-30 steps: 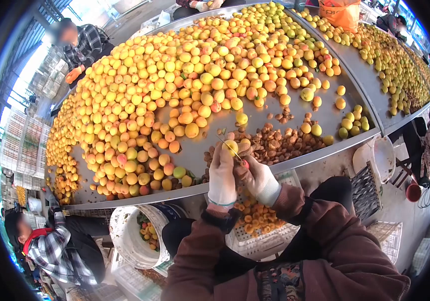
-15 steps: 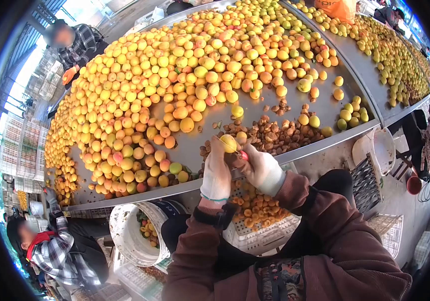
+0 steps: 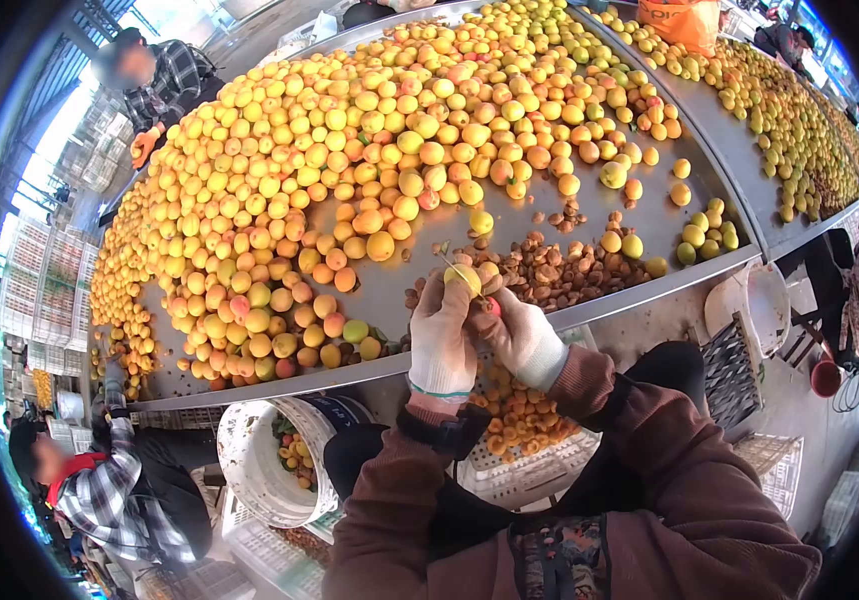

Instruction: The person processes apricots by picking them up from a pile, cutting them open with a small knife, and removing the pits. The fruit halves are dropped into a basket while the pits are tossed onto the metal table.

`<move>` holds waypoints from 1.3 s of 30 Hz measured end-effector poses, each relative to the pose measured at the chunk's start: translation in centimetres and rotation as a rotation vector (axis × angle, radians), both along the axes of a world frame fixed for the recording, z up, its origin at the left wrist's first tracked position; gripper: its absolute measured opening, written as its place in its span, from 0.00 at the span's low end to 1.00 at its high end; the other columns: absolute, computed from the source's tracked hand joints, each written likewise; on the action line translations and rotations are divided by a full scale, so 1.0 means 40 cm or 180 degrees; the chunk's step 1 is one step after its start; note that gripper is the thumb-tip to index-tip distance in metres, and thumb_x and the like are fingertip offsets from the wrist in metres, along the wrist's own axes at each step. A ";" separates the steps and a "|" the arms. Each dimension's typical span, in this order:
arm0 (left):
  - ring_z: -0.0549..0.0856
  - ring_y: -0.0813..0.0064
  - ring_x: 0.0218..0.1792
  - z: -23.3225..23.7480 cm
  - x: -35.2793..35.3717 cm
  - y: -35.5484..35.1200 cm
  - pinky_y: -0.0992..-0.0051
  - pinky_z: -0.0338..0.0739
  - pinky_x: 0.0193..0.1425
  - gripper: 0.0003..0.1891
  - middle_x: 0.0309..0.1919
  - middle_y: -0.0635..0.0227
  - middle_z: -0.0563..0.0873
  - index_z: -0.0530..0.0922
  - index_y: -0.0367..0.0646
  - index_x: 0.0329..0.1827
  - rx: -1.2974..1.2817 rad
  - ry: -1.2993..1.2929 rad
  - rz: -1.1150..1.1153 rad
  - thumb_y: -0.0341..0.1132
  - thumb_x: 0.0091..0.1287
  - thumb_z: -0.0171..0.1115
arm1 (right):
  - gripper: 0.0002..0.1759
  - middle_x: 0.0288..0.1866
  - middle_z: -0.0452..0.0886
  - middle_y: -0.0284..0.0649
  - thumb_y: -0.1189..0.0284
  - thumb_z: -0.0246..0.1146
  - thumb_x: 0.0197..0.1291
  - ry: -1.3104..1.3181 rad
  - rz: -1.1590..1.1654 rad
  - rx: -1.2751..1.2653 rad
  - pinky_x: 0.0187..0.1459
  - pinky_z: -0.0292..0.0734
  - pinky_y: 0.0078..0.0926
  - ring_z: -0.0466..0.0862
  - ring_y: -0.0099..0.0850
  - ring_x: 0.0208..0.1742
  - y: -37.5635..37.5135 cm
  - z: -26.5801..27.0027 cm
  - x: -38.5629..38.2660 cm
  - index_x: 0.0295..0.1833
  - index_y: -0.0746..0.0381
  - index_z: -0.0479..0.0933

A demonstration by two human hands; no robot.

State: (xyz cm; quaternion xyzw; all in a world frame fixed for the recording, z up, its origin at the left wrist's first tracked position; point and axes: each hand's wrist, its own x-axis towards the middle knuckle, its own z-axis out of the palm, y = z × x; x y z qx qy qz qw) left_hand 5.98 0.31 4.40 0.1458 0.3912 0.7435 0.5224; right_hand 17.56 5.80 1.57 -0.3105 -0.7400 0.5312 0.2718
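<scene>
The white-gloved left hand point(image 3: 442, 345) grips a round yellow fruit point(image 3: 463, 281) in its fingertips, over the near edge of the grey metal table point(image 3: 379, 369). The white-gloved right hand point(image 3: 529, 345) is close together with it and pinches a small red object point(image 3: 491, 306); what this is, I cannot tell. A thin, pale strip point(image 3: 445, 257) crosses the fruit. Behind the hands lies a pile of brown stones point(image 3: 574, 275), and below, orange opened fruits point(image 3: 514, 420) fill part of the white plastic crate point(image 3: 524, 482). So a fair quantity seems already opened, but the wide heap of whole yellow-orange fruits point(image 3: 279, 170) remains much bigger, and the fruit in hand looks unfinished.
</scene>
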 end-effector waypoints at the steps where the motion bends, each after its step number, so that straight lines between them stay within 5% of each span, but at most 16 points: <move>1: 0.83 0.70 0.51 0.004 -0.001 -0.002 0.72 0.78 0.58 0.17 0.49 0.60 0.83 0.70 0.34 0.64 0.0005 0.0003 -0.0006 0.29 0.74 0.53 | 0.22 0.37 0.83 0.55 0.56 0.54 0.72 -0.0206 0.0013 0.0020 0.41 0.79 0.41 0.83 0.56 0.43 0.004 -0.010 0.000 0.57 0.64 0.70; 4: 0.83 0.71 0.51 0.013 -0.011 0.002 0.72 0.78 0.56 0.19 0.49 0.60 0.84 0.68 0.34 0.65 -0.0133 0.0056 -0.0112 0.33 0.76 0.54 | 0.22 0.37 0.83 0.54 0.56 0.55 0.72 0.0218 0.0110 0.0033 0.42 0.79 0.39 0.84 0.54 0.43 0.010 -0.027 -0.008 0.58 0.63 0.71; 6: 0.83 0.72 0.51 -0.012 -0.024 0.008 0.73 0.77 0.57 0.21 0.49 0.60 0.84 0.68 0.32 0.64 0.0004 0.1916 0.0059 0.39 0.76 0.54 | 0.22 0.37 0.83 0.54 0.56 0.55 0.72 0.0245 0.0317 -0.0375 0.41 0.79 0.40 0.84 0.54 0.42 0.025 0.011 0.009 0.59 0.63 0.70; 7: 0.83 0.72 0.51 -0.006 -0.026 0.006 0.73 0.77 0.57 0.21 0.49 0.60 0.84 0.68 0.32 0.64 -0.0006 0.1925 0.0056 0.39 0.76 0.54 | 0.22 0.37 0.83 0.54 0.56 0.55 0.72 0.0262 0.0501 -0.0794 0.41 0.79 0.40 0.84 0.55 0.42 0.026 0.033 0.014 0.59 0.63 0.70; 11: 0.82 0.73 0.52 0.004 -0.004 -0.002 0.73 0.76 0.58 0.21 0.50 0.60 0.84 0.68 0.33 0.65 0.0010 0.1077 -0.0061 0.36 0.76 0.55 | 0.22 0.38 0.83 0.55 0.56 0.55 0.72 0.0186 0.0127 0.0007 0.41 0.78 0.39 0.84 0.55 0.44 0.004 0.016 0.002 0.57 0.64 0.71; 16: 0.81 0.75 0.52 0.003 -0.009 0.000 0.74 0.76 0.58 0.20 0.49 0.61 0.84 0.69 0.34 0.65 0.0210 0.0024 -0.0383 0.34 0.75 0.56 | 0.21 0.37 0.82 0.55 0.56 0.55 0.72 0.0458 0.0150 0.0087 0.41 0.78 0.38 0.84 0.55 0.44 0.009 0.007 0.007 0.53 0.64 0.72; 18: 0.81 0.75 0.50 -0.010 -0.023 0.007 0.74 0.75 0.58 0.21 0.47 0.63 0.84 0.71 0.33 0.62 -0.0250 0.1941 -0.0004 0.41 0.76 0.56 | 0.21 0.37 0.82 0.54 0.57 0.55 0.72 0.0800 0.0429 -0.0746 0.42 0.78 0.38 0.84 0.55 0.43 0.019 -0.005 0.003 0.54 0.65 0.72; 21: 0.81 0.75 0.48 -0.010 -0.013 0.009 0.74 0.75 0.57 0.21 0.44 0.64 0.84 0.73 0.33 0.58 0.0063 0.2452 0.0644 0.44 0.76 0.56 | 0.21 0.37 0.82 0.54 0.58 0.56 0.72 0.0273 0.0327 -0.0562 0.42 0.79 0.38 0.84 0.55 0.43 0.003 0.023 0.005 0.55 0.66 0.71; 22: 0.81 0.75 0.48 -0.002 -0.009 0.004 0.74 0.75 0.57 0.21 0.44 0.64 0.84 0.73 0.33 0.58 0.0045 0.2449 0.0637 0.44 0.76 0.56 | 0.21 0.37 0.82 0.54 0.58 0.56 0.72 0.0269 0.0326 -0.0580 0.42 0.79 0.38 0.84 0.55 0.43 -0.006 0.017 -0.002 0.55 0.66 0.71; 24: 0.81 0.74 0.47 0.026 -0.002 0.001 0.74 0.75 0.58 0.19 0.41 0.66 0.83 0.73 0.35 0.58 -0.0255 0.0523 0.0207 0.42 0.75 0.57 | 0.22 0.34 0.82 0.55 0.57 0.56 0.71 0.0555 0.0053 0.0062 0.38 0.78 0.42 0.83 0.56 0.39 -0.017 0.000 -0.018 0.55 0.65 0.69; 31: 0.86 0.66 0.44 0.011 -0.007 -0.004 0.67 0.78 0.53 0.16 0.45 0.61 0.87 0.71 0.32 0.59 0.0071 0.0395 0.0077 0.35 0.76 0.49 | 0.20 0.28 0.81 0.55 0.56 0.57 0.69 -0.0831 0.0019 0.1018 0.32 0.76 0.51 0.82 0.57 0.33 0.013 0.002 -0.001 0.52 0.61 0.67; 33: 0.87 0.62 0.43 0.038 0.000 -0.027 0.65 0.79 0.50 0.15 0.47 0.57 0.87 0.70 0.31 0.59 -0.0613 0.3923 0.0308 0.31 0.75 0.49 | 0.20 0.28 0.81 0.55 0.56 0.57 0.68 -0.0875 0.0029 0.1075 0.31 0.76 0.50 0.82 0.56 0.33 0.014 -0.011 -0.005 0.52 0.61 0.67; 34: 0.87 0.62 0.43 0.037 0.000 -0.028 0.65 0.79 0.50 0.15 0.47 0.57 0.87 0.70 0.31 0.59 -0.0619 0.3923 0.0310 0.31 0.75 0.49 | 0.19 0.28 0.81 0.55 0.57 0.57 0.68 -0.0902 0.0018 0.1156 0.31 0.76 0.50 0.82 0.56 0.33 0.015 -0.015 -0.008 0.52 0.61 0.68; 37: 0.86 0.55 0.43 0.019 -0.014 -0.025 0.63 0.79 0.49 0.17 0.45 0.53 0.86 0.70 0.33 0.60 -0.0984 0.3478 0.0379 0.28 0.71 0.54 | 0.18 0.28 0.81 0.54 0.59 0.59 0.67 -0.0765 0.0149 0.1188 0.32 0.77 0.49 0.83 0.55 0.33 0.016 -0.002 -0.003 0.50 0.62 0.68; 39: 0.84 0.48 0.47 -0.030 -0.051 -0.008 0.60 0.78 0.50 0.19 0.45 0.49 0.85 0.71 0.36 0.60 0.0076 -0.1112 0.0145 0.24 0.66 0.56 | 0.18 0.28 0.82 0.53 0.60 0.62 0.65 -0.0310 -0.0204 0.0863 0.34 0.79 0.48 0.84 0.55 0.34 0.016 0.008 0.000 0.49 0.61 0.69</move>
